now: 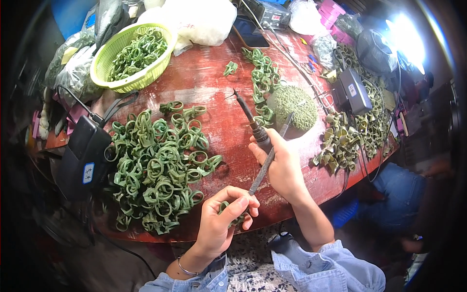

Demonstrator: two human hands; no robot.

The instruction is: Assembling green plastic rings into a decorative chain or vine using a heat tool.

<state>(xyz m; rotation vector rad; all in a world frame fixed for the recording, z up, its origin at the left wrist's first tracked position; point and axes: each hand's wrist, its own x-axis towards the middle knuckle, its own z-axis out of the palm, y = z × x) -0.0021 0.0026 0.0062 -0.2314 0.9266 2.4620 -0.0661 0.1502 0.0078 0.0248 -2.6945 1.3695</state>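
Observation:
My left hand (227,213), near the table's front edge, is closed around a green ring (224,208), mostly hidden by the fingers. My right hand (283,165) grips a narrow grey file (262,173), whose lower end reaches the left fingertips. The same hand also holds a dark pen-shaped tool like a soldering iron (250,117), its thin tip pointing up and away. Left of my hands lies a big heap of green rings (160,170). Beyond the right hand rises a round mound of pale green crumbs (297,104), with a line of more green rings (262,73) along its left.
A yellow-green plastic basket (97,73) holding green rings stands at the far left. Black boxes lie at the left edge (82,155) and right side (352,91). Duller olive pieces (338,146) are piled on the right. Cables, plastic bags and a bright lamp (406,41) surround the red table.

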